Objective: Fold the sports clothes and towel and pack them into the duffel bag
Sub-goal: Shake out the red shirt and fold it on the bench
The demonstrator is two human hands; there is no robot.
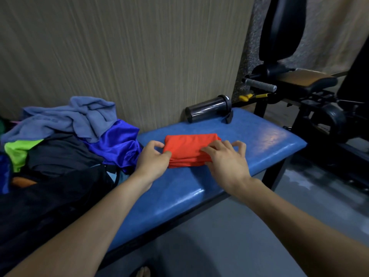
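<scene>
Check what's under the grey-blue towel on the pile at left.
Under the crumpled grey-blue towel: shiny royal-blue satin garment, black garment, lime-green garment. Whatever lies deeper is covered. Both hands are elsewhere, on the folded orange-red cloth.

Your left hand [152, 157] pinches the folded orange garment [189, 149] at its left edge on the blue bench [259, 140]; your right hand [225, 158] rests on it, fingers spread. Left of the garment lies the unfolded clothes pile [65, 126]; beyond it, a dark bottle [208, 107].
</scene>
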